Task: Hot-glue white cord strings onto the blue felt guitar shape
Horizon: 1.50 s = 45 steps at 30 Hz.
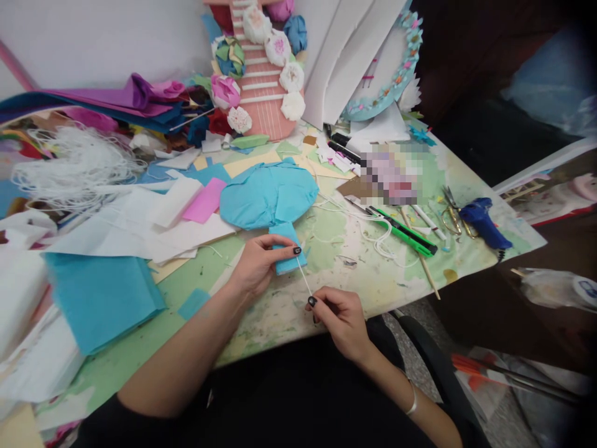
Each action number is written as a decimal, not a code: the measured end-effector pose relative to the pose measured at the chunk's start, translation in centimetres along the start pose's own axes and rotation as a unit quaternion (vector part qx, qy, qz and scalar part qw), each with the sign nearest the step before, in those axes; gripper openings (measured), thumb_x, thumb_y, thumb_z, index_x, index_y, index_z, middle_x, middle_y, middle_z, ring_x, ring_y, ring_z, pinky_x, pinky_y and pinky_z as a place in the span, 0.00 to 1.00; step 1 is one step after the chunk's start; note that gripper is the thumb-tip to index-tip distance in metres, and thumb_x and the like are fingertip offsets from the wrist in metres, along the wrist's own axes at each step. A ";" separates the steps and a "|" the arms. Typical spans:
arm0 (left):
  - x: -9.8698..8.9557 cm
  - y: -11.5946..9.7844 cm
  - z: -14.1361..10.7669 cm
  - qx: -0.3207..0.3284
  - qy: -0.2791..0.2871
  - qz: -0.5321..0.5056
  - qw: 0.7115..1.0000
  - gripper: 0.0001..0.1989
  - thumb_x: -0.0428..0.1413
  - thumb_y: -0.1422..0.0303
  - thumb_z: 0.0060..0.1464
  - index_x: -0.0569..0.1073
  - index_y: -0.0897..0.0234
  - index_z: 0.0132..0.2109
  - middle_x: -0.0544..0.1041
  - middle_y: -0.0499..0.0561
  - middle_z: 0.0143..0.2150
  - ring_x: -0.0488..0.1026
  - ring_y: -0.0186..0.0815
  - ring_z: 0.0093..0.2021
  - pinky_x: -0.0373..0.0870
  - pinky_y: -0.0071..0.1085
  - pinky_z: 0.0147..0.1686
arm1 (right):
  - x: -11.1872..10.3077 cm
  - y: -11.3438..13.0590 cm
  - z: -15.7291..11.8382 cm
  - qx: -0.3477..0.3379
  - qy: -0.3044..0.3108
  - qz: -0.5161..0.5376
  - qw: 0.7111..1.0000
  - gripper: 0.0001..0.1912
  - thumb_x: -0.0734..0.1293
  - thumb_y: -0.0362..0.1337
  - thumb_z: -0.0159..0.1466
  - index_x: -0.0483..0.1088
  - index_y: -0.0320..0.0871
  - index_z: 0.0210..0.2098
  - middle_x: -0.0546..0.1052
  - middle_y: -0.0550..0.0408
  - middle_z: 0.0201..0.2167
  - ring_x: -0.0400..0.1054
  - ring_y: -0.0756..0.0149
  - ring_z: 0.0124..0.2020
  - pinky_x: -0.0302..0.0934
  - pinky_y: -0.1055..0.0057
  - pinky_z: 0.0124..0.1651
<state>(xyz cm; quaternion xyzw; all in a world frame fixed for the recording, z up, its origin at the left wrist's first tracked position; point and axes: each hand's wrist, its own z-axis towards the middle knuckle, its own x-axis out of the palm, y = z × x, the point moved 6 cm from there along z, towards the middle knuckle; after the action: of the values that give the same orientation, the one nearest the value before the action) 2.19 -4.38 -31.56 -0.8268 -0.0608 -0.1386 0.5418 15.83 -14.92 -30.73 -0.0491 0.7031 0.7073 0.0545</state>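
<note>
A puffy shape wrapped in blue crepe paper (273,193) lies on the table, with a narrow blue strip-like tab (284,233) at its near end. My left hand (256,264) is closed on that tab, thumb pressed on top. A thin white string (304,278) runs from under the left thumb down to my right hand (340,317). Thumb and fingers of the right hand pinch the string's near end above the table edge. The string looks taut between the two hands. The left fingers beneath the tab are partly hidden.
At left lie a tangle of white string (77,165), folded blue paper (105,298) and white sheets. A green cutter (405,233), scissors (452,214) and a blue glue gun (485,224) are on the right. Behind stands a pink guitar shape with paper flowers (268,112).
</note>
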 end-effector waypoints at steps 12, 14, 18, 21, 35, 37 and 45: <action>0.0 0.0 -0.1 0.003 -0.011 -0.003 1.000 0.10 0.70 0.74 0.29 0.78 0.67 0.24 0.77 0.48 0.24 0.71 0.28 0.26 0.67 0.26 0.31 | 0.2 -0.2 0.3 0.012 0.011 -0.014 1.000 0.15 0.61 0.37 0.62 0.67 0.42 0.20 0.66 0.60 0.15 0.57 0.72 0.18 0.52 0.74 0.24; 0.1 -0.1 -0.1 0.007 -0.012 -0.003 1.000 0.10 0.70 0.74 0.29 0.78 0.67 0.24 0.77 0.48 0.24 0.71 0.27 0.26 0.67 0.26 0.32 | 0.2 -0.3 0.4 0.016 0.010 -0.029 0.999 0.15 0.61 0.37 0.62 0.67 0.42 0.20 0.66 0.60 0.15 0.57 0.72 0.19 0.52 0.74 0.24; 0.0 -0.1 -0.1 0.007 -0.010 -0.008 1.000 0.10 0.70 0.74 0.28 0.78 0.67 0.24 0.77 0.47 0.24 0.71 0.27 0.26 0.67 0.25 0.32 | 0.3 -0.3 0.7 0.023 0.007 -0.062 0.998 0.16 0.61 0.36 0.62 0.65 0.42 0.19 0.65 0.61 0.14 0.57 0.73 0.18 0.52 0.74 0.25; 0.1 -0.2 -0.1 0.007 -0.009 -0.016 1.000 0.10 0.70 0.74 0.28 0.78 0.67 0.24 0.76 0.47 0.24 0.71 0.26 0.26 0.67 0.25 0.32 | 0.4 -0.4 0.9 0.038 0.005 -0.066 0.997 0.15 0.61 0.35 0.62 0.65 0.42 0.18 0.65 0.61 0.14 0.57 0.73 0.18 0.52 0.74 0.25; 0.3 -0.5 -0.7 -0.017 -0.006 -0.046 0.999 0.16 0.70 0.75 0.28 0.81 0.66 0.32 0.78 0.49 0.29 0.73 0.28 0.28 0.71 0.26 0.33 | 0.8 -0.2 3.2 0.029 -0.013 -0.127 0.991 0.16 0.60 0.32 0.61 0.64 0.42 0.16 0.67 0.60 0.13 0.59 0.72 0.17 0.51 0.73 0.26; 0.4 -0.6 -0.8 -0.030 -0.006 -0.055 0.998 0.17 0.70 0.76 0.28 0.81 0.66 0.32 0.79 0.49 0.29 0.73 0.28 0.28 0.71 0.25 0.32 | 0.8 0.0 3.6 0.026 -0.012 -0.124 0.992 0.17 0.60 0.32 0.61 0.64 0.43 0.16 0.67 0.61 0.13 0.59 0.73 0.17 0.52 0.74 0.26; 0.5 -0.5 -1.1 -0.052 0.002 -0.061 0.997 0.16 0.69 0.77 0.27 0.82 0.68 0.31 0.78 0.51 0.26 0.73 0.28 0.26 0.71 0.24 0.29 | 0.8 0.4 5.7 0.016 0.033 -0.160 0.986 0.17 0.61 0.32 0.62 0.63 0.42 0.16 0.69 0.60 0.15 0.62 0.71 0.20 0.51 0.73 0.28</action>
<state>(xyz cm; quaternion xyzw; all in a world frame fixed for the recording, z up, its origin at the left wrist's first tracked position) 2.36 -5.16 -30.56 -0.8481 -0.1031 -0.1756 0.4891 15.05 -9.23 -30.45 -0.1834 0.6991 0.6758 0.1449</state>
